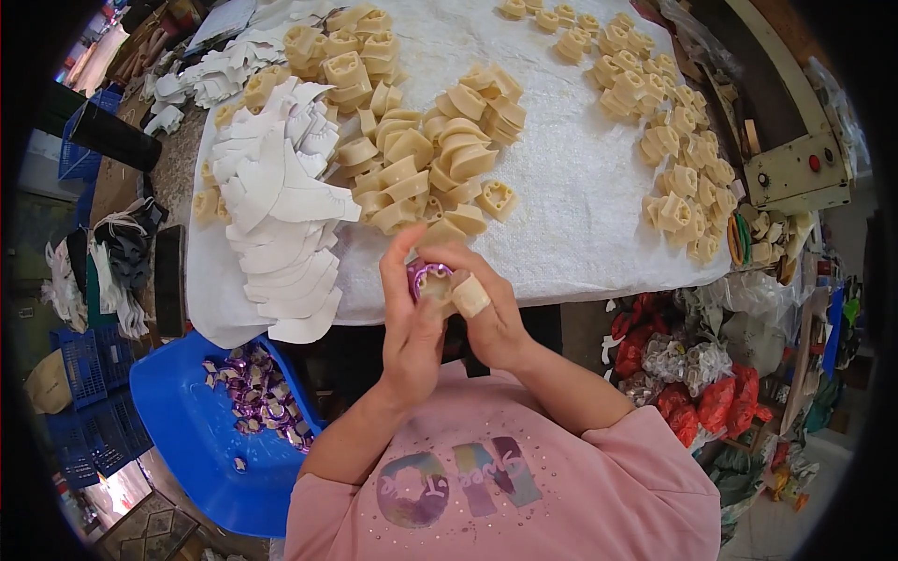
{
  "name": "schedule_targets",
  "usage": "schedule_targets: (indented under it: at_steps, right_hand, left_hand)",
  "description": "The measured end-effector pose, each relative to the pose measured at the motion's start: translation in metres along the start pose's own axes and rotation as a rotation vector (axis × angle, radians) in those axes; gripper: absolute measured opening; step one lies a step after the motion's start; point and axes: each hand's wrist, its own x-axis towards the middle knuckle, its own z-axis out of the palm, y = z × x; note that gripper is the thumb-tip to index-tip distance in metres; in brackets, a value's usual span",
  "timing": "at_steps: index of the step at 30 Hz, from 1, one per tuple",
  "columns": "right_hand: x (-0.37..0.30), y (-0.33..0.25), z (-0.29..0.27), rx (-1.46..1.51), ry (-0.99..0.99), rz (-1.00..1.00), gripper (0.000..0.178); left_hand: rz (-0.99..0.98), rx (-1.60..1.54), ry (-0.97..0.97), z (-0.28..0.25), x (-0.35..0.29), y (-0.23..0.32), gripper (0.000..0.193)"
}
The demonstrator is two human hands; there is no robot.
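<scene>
Left hand curled round a purple-rimmed piece, right hand probably pinching a cream block beside it; loose grip could drop either.

A pink short-sleeved T-shirt, speckled across the front, bears large multicoloured lettering below the bare left hand and bare right hand.

Fingers partly hide the purple-rimmed piece (its underside is out of sight).
</scene>
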Motion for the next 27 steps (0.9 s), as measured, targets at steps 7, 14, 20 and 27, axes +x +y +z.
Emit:
schedule_targets:
  at_steps: [7, 14, 20, 27]
  right_hand:
    - [0.019, -0.025, -0.024, -0.316, 0.032, -0.002, 0.031]
    - [0.012, -0.016, -0.026, -0.236, 0.023, -0.015, 0.023]
    - [0.023, -0.002, -0.038, 0.344, -0.077, 0.424, 0.026]
    - [0.022, -0.009, -0.045, -0.011, -0.236, 0.230, 0.017]
  left_hand:
    - [-0.086, 0.185, -0.130, -0.012, 0.007, 0.019, 0.082]
    - [0.161, 0.416, -0.123, -0.011, 0.006, 0.014, 0.065]
    - [0.100, 0.584, -0.133, -0.018, 0.008, 0.030, 0.044]
    - [0.301, 0.775, -0.192, -0.012, 0.009, 0.036, 0.048]
